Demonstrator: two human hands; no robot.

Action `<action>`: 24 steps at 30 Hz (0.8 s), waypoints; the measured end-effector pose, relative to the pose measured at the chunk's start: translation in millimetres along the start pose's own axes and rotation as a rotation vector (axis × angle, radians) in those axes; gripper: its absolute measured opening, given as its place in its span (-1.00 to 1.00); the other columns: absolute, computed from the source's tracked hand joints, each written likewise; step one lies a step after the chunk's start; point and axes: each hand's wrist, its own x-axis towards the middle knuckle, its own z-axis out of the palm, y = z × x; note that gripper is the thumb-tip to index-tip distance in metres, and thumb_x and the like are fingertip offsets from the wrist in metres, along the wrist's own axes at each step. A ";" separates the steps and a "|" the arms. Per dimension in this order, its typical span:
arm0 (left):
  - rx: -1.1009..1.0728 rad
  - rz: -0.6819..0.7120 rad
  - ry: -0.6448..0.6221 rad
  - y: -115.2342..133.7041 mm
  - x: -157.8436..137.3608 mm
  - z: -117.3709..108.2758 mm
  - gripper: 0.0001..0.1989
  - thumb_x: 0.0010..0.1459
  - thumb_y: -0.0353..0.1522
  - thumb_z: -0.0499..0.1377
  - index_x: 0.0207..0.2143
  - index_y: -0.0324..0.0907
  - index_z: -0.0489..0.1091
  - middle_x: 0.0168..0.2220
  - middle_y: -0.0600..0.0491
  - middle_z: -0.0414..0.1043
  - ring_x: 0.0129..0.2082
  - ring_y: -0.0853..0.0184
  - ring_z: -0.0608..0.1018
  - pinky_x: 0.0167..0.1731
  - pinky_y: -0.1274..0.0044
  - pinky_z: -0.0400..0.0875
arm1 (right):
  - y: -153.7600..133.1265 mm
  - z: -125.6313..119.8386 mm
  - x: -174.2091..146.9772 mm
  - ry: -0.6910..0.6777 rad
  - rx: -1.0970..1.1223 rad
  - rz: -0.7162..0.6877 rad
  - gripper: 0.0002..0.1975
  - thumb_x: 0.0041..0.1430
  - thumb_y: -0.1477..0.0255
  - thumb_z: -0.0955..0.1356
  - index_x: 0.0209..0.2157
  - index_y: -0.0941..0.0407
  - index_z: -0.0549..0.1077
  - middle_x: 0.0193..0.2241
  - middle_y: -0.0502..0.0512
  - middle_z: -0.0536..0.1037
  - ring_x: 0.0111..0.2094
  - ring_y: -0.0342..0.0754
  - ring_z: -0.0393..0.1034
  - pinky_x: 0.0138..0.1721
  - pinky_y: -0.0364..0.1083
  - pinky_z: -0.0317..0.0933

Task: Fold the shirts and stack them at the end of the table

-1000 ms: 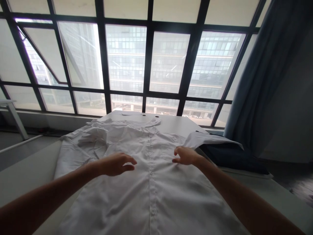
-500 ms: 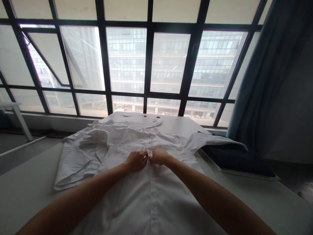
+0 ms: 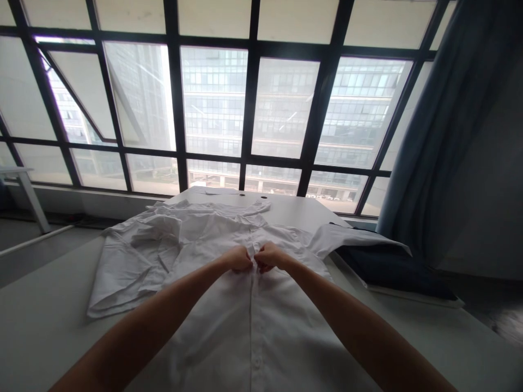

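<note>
1. Both arms are bare, left arm and right arm slanting in from the bottom like an upside-down V.
2. Left hand is curled pretty tight, fingertips mostly hidden tbh.
3. Right hand sits just beside it, fingers bent in toward the left one.
4. Wrists look fairly straight.

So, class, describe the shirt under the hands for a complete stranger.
Before the big window stands a pale table. The shirt lies spread along its middle. Unlike the dark cloth on the right, it is white, with buttons down its front.
</note>
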 end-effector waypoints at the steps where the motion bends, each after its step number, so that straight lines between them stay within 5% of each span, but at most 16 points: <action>1: -0.073 -0.022 -0.023 -0.1 0.2 -0.9 -0.87 -0.01 -0.42 0.19 -0.58 -0.25 0.46 -0.73 0.13 0.23 -0.72 0.41 0.31 -0.69 0.58 0.21 | 0.3 1.3 -1.5 0.002 0.019 0.022 -0.78 0.06 0.59 0.41 -0.62 0.21 0.39 -0.69 0.06 0.46 -0.65 -0.05 0.44 -0.68 -0.23 0.33; 9: -0.537 -0.153 -0.130 -12.9 0.8 0.8 -0.71 -0.07 -0.23 0.32 -0.60 -0.29 0.39 -0.64 0.11 0.35 -0.75 0.55 0.27 -0.75 0.67 0.08 | 22.4 16.7 -14.8 0.057 0.171 -0.101 -0.82 0.18 0.60 0.31 -0.49 0.21 0.46 -0.63 0.00 0.50 -0.64 -0.18 0.40 -0.70 -0.32 0.19; 24: -0.608 -0.159 -0.100 -7.5 -4.7 6.0 -0.75 -0.01 -0.30 0.31 -0.57 -0.29 0.39 -0.63 0.15 0.35 -0.72 0.56 0.29 -0.72 0.66 0.09 | 24.3 8.6 -15.8 -0.061 0.195 -0.080 -0.86 0.15 0.56 0.33 -0.47 0.21 0.48 -0.62 0.00 0.51 -0.66 -0.20 0.37 -0.68 -0.32 0.15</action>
